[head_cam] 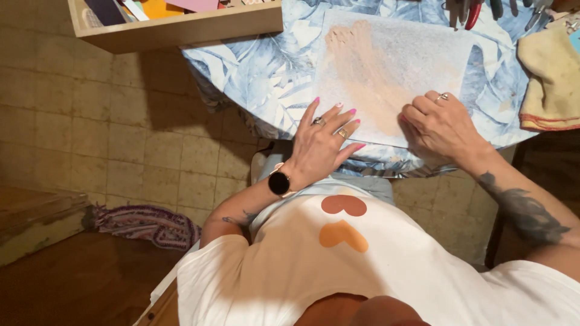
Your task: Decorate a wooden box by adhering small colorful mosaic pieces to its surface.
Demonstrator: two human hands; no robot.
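Head view shows one pale rectangular sheet [386, 66] lying flat on a round table [266, 78]. Its surface looks matte and fibrous, whitish at the edges, with a broad peach-tan smear running from the far left corner toward the near edge. A cloth with a blue and white leaf print covers the table.

Left hand [323, 142] rests at the sheet's near left corner, fingers spread wide and flat, holding nothing; the tips lie on the sheet edge. It carries two rings, pink nails and a black round watch [279, 182] at the wrist. Right hand [438, 127] sits at the near edge, fingers curled in against the sheet; whether they pinch the edge cannot be told. One ring shows on it, and a dark tattoo marks the forearm.

One light wooden box [181, 27] of coloured paper sheets overhangs the far left of the table. One yellow cloth [553, 78] with a red border lies at the right. Several metal tools [483, 9] lie at the far edge.

Square beige floor tiles lie below, with one purple knitted bundle [145, 223] at the left.
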